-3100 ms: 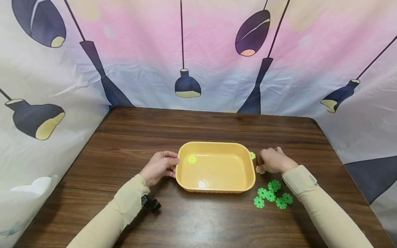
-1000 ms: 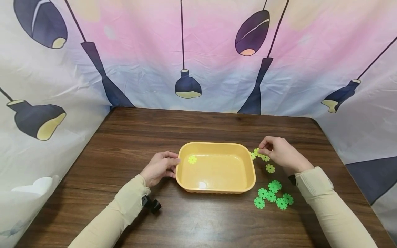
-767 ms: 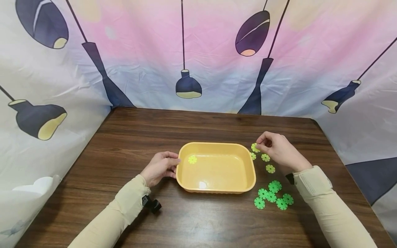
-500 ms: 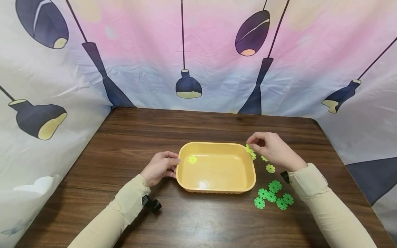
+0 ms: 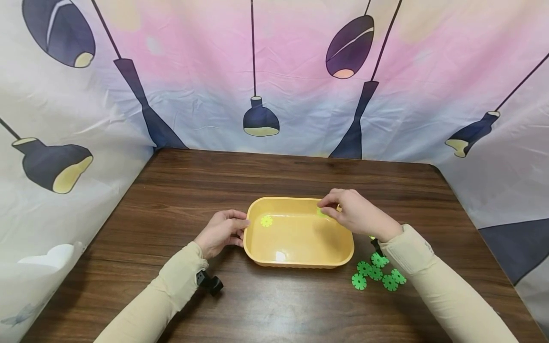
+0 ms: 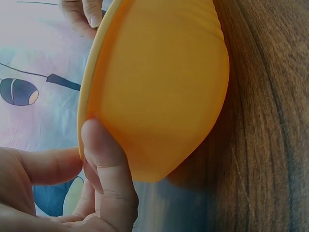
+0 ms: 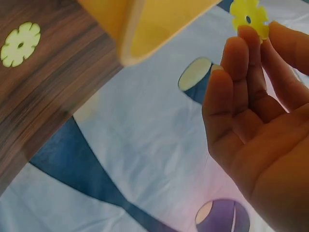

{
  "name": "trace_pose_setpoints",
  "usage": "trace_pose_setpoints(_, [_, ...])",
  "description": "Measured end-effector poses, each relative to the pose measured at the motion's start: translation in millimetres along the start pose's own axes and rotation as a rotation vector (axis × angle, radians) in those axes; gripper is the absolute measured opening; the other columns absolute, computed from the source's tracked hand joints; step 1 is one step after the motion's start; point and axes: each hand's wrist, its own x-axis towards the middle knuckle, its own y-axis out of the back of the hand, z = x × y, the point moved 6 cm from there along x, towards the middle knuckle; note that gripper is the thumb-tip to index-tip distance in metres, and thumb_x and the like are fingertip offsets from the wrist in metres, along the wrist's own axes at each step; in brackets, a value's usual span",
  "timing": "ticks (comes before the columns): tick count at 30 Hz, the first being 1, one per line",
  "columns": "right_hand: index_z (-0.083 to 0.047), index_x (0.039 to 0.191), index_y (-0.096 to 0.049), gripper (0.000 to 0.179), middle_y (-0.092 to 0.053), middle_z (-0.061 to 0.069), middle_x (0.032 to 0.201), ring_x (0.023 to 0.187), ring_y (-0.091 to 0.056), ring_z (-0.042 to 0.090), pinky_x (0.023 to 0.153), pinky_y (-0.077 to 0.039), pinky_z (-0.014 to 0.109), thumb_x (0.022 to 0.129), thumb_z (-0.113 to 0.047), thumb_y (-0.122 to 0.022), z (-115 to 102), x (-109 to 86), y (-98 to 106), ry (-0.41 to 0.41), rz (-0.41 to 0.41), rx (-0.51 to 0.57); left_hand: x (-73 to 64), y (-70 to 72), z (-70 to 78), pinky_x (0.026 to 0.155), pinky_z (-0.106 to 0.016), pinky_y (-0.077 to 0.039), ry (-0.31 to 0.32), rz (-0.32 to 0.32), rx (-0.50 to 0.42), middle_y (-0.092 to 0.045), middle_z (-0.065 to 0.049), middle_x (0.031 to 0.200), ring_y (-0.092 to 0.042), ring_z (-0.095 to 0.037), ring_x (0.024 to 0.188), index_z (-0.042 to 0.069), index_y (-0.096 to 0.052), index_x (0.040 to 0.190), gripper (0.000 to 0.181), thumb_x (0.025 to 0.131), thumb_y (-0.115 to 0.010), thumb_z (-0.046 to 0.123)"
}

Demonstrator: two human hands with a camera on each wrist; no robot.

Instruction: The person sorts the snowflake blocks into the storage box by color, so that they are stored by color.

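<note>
My left hand (image 5: 220, 231) grips the left rim of a yellow plastic tub (image 5: 300, 247), thumb on one side and fingers on the other, as the left wrist view shows. Over the tub's far right part is my right hand (image 5: 353, 212). It pinches a yellow-green notched snowflake disc (image 7: 241, 10) between thumb and fingertips, above the tub floor. Another such disc (image 5: 266, 221) lies inside the tub near its left end. In the right wrist view a pale yellow-green disc (image 7: 28, 36) lies on the table outside the tub.
Several green snowflake discs (image 5: 375, 272) lie in a loose cluster right of the tub, near my right forearm. The dark wooden table (image 5: 274, 309) ends at a printed cloth backdrop (image 5: 296, 119). A black device (image 5: 210, 282) sits beneath my left wrist.
My right hand picked up a yellow-green disc right of the tub and moved left with it, across the rim to above the tub. My left hand has stayed on the rim.
</note>
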Motion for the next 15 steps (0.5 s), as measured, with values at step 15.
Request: trace_pose_setpoints(15, [0.001, 0.127, -0.061, 0.036, -0.056, 0.007, 0.104, 0.091, -0.050, 0.018, 0.078, -0.047, 0.032, 0.094, -0.012, -0.064, -33, 8.2, -34, 0.151, -0.115, -0.188, 1.0, 0.7, -0.8, 0.054, -0.028, -0.055, -0.001, 0.000, -0.003, -0.056, -0.012, 0.085, -0.055, -0.017, 0.065, -0.010, -0.049, 0.119, 0.031, 0.094, -0.059, 0.005])
